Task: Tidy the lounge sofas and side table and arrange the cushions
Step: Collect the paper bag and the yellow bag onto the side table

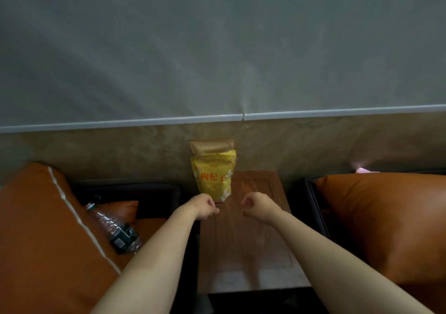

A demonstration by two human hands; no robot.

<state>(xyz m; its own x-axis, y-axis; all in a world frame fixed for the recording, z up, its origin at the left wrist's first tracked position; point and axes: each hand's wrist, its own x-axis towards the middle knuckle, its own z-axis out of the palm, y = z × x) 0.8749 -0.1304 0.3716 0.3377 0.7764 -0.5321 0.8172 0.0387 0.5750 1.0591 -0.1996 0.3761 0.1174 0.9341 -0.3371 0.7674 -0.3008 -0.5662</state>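
Both hands reach out over a wooden tabletop (251, 253) in the lower middle of the frame. The left hand (205, 205) has its fingers curled, the fingertips right at the bottom corner of a yellow snack bag (214, 176). I cannot tell whether it pinches the bag or only sits beside it. The right hand (258, 205) is clenched into a loose fist and holds nothing, hovering just right of the bag.

The yellow bag stands upright at the far end of the tabletop, leaning on the wall, with a brown bag (212, 145) tucked behind it and showing above it.

At the left of the frame a large orange cushion (36, 229) with a pale piped edge lies on the left sofa (135, 190). A clear water bottle (113, 227) lies on its side against the cushion, cap toward the wall. At the right another orange cushion (386, 222) fills the right sofa (313, 205).
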